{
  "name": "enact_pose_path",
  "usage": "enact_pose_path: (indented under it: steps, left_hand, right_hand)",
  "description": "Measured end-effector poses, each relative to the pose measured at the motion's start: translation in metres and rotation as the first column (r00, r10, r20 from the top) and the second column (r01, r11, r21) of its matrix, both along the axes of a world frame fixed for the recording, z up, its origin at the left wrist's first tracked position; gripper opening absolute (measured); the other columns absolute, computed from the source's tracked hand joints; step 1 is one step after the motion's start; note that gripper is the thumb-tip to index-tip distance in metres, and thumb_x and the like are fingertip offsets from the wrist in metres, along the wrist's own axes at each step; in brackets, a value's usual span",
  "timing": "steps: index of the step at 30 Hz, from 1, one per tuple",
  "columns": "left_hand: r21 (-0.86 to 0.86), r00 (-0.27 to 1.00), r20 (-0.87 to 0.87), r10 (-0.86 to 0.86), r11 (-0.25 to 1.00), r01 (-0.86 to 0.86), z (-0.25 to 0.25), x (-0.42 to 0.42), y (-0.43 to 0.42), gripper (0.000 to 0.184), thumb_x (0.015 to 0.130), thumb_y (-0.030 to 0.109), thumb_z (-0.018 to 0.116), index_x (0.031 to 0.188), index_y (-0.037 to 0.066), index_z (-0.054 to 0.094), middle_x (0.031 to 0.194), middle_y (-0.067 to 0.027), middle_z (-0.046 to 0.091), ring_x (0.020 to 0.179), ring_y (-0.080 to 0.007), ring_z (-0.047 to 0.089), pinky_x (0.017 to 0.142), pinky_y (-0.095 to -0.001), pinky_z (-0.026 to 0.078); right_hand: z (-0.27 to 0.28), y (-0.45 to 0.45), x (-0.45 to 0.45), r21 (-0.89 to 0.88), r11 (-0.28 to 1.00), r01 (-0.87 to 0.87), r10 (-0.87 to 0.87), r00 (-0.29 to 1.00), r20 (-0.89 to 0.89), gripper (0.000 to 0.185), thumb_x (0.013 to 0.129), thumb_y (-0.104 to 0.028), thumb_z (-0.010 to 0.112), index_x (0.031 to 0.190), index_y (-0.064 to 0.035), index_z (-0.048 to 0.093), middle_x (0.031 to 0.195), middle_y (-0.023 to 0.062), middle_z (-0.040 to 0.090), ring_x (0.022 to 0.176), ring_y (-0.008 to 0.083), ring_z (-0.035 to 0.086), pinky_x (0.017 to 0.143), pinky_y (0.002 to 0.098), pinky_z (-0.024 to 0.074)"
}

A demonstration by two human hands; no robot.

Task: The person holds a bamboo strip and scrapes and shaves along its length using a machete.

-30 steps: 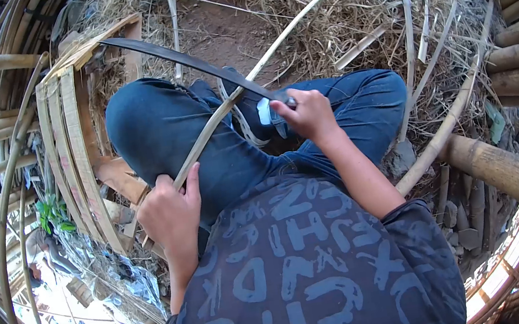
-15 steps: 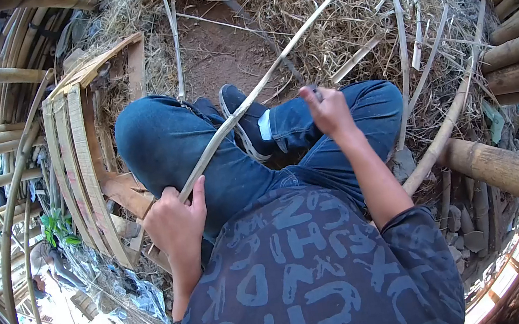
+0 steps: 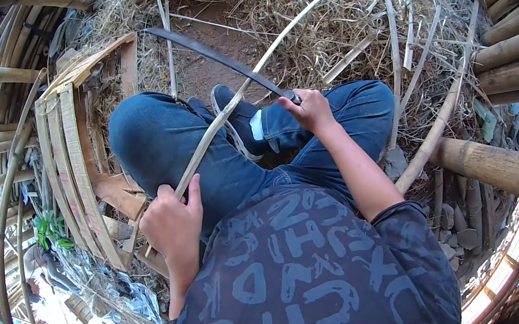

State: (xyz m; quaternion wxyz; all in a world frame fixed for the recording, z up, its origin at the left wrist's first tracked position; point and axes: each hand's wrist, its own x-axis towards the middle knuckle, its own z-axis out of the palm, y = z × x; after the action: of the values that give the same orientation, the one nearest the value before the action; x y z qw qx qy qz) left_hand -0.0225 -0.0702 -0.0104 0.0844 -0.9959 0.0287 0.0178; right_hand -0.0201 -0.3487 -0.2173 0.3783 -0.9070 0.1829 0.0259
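My left hand point(image 3: 172, 224), by my left knee, is closed round the near end of a long, pale bamboo strip point(image 3: 208, 136). The strip slants up over my crossed legs and bends towards the upper right. In my right hand point(image 3: 310, 112), above the right leg, is the handle of a machete point(image 3: 207, 52). Its dark, slim blade points to the upper left and crosses the strip just beyond my shoe point(image 3: 237, 119). Whether blade and strip touch, I cannot tell.
Dry straw and shavings point(image 3: 320, 27) cover the ground ahead. To the left stands a slatted wooden piece point(image 3: 78, 167). A thick bamboo pole point(image 3: 500, 171) juts in from the right, near a curved bamboo stick point(image 3: 444, 129). Stacked bamboo poles point(image 3: 513, 53) line the right side.
The machete blade, blurred before and reaching up towards the top, has swung left and down across the strip. My right hand has shifted slightly left and down; my left hand keeps its grip.
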Motion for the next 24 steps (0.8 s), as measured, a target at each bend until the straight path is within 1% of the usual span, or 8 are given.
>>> enact_pose_path:
  steps: [2, 4, 8, 10, 15, 18, 22, 24]
  left_hand:
    - [0.017, 0.999, 0.025, -0.041, 0.999, 0.041, 0.0, 0.0, 0.003, 0.056, 0.085, 0.054, 0.064, 0.059, 0.005, 0.057, 0.054, -0.0155, 0.06, 0.054, -0.036, 0.063, 0.053, -0.0452, 0.049]
    - [0.036, 0.996, 0.053, -0.072, 0.997, 0.07, 0.001, 0.0, 0.005, 0.056, 0.086, 0.054, 0.063, 0.059, 0.005, 0.057, 0.053, -0.0154, 0.059, 0.051, -0.0342, 0.063, 0.05, -0.0431, 0.049]
    - [-0.032, 1.0, -0.019, 0.001, 0.999, -0.001, 0.006, 0.004, 0.008, 0.056, 0.085, 0.053, 0.064, 0.06, 0.003, 0.058, 0.056, -0.0168, 0.06, 0.057, -0.0386, 0.063, 0.056, -0.0467, 0.049]
    - [-0.066, 0.998, -0.063, 0.028, 0.997, -0.032, 0.009, 0.004, 0.009, 0.056, 0.085, 0.052, 0.065, 0.061, 0.002, 0.058, 0.057, -0.0171, 0.06, 0.058, -0.0385, 0.063, 0.056, -0.0463, 0.049]
    - [-0.11, 0.941, -0.299, -0.159, 0.985, 0.131, 0.035, 0.021, 0.028, 0.049, 0.084, 0.042, 0.069, 0.06, 0.0, 0.057, 0.057, -0.019, 0.059, 0.058, -0.039, 0.061, 0.057, -0.0464, 0.048]
    - [-0.13, 0.884, -0.392, -0.256, 0.966, 0.222, 0.047, 0.031, 0.034, 0.045, 0.088, 0.036, 0.065, 0.063, 0.0, 0.057, 0.06, -0.0215, 0.059, 0.058, -0.0398, 0.061, 0.057, -0.0469, 0.047]
    - [-0.12, 0.818, -0.511, -0.265, 0.964, 0.237, 0.057, 0.041, 0.024, 0.039, 0.091, 0.031, 0.061, 0.069, 0.0, 0.057, 0.06, -0.0218, 0.059, 0.058, -0.0397, 0.061, 0.057, -0.0471, 0.048]
    - [-0.123, 0.817, -0.511, -0.268, 0.963, 0.239, 0.054, 0.044, 0.022, 0.037, 0.092, 0.03, 0.06, 0.07, 0.0, 0.056, 0.059, -0.0217, 0.059, 0.058, -0.0396, 0.061, 0.057, -0.047, 0.048]
  right_hand:
    - [-0.011, -0.012, 0.0, -0.024, 0.999, 0.049, -0.048, 0.998, 0.031, 0.075, 0.082, -0.075, 0.049, 0.072, -0.0024, 0.064, 0.069, 0.0237, 0.064, 0.077, 0.0425, 0.066, 0.068, 0.0495, 0.052]
    - [-0.02, -0.023, 0.006, 0.109, 0.963, 0.247, -0.24, 0.968, -0.072, 0.078, 0.084, -0.075, 0.046, 0.07, -0.0006, 0.064, 0.068, 0.0243, 0.063, 0.077, 0.0442, 0.065, 0.068, 0.0486, 0.0504]
    - [0.002, -0.006, 0.015, 0.322, 0.892, 0.318, -0.309, 0.948, -0.081, 0.079, 0.087, -0.072, 0.047, 0.065, 0.0025, 0.061, 0.062, 0.0238, 0.059, 0.065, 0.0419, 0.062, 0.062, 0.0465, 0.0464]
    - [0.028, 0.016, 0.014, 0.413, 0.878, 0.243, -0.226, 0.97, -0.09, 0.074, 0.087, -0.068, 0.053, 0.068, 0.003, 0.062, 0.06, 0.0233, 0.059, 0.061, 0.0414, 0.061, 0.059, 0.046, 0.0461]
    - [0.069, 0.044, 0.005, 0.189, 0.975, -0.116, 0.101, 0.991, 0.083, 0.066, 0.087, -0.062, 0.058, 0.072, 0.0017, 0.063, 0.059, 0.0216, 0.059, 0.062, 0.0423, 0.061, 0.055, 0.0436, 0.0464]
    - [0.086, 0.033, -0.004, 0.251, 0.955, -0.161, 0.185, 0.98, -0.075, 0.062, 0.087, -0.058, 0.06, 0.072, 0.0019, 0.062, 0.06, 0.0218, 0.059, 0.063, 0.0414, 0.061, 0.053, 0.0428, 0.0452]
    - [0.092, 0.043, -0.023, 0.497, 0.868, 0.013, 0.029, 0.997, -0.076, 0.063, 0.089, -0.057, 0.059, 0.068, 0.0023, 0.056, 0.052, 0.0153, 0.047, 0.047, 0.0248, 0.043, 0.049, 0.0377, 0.0371]
    - [0.076, 0.043, -0.027, 0.541, 0.84, 0.04, 0.01, 0.996, -0.089, 0.068, 0.089, -0.061, 0.056, 0.066, 0.0019, 0.052, 0.052, 0.0101, 0.04, 0.052, 0.0173, 0.033, 0.048, 0.0354, 0.0337]
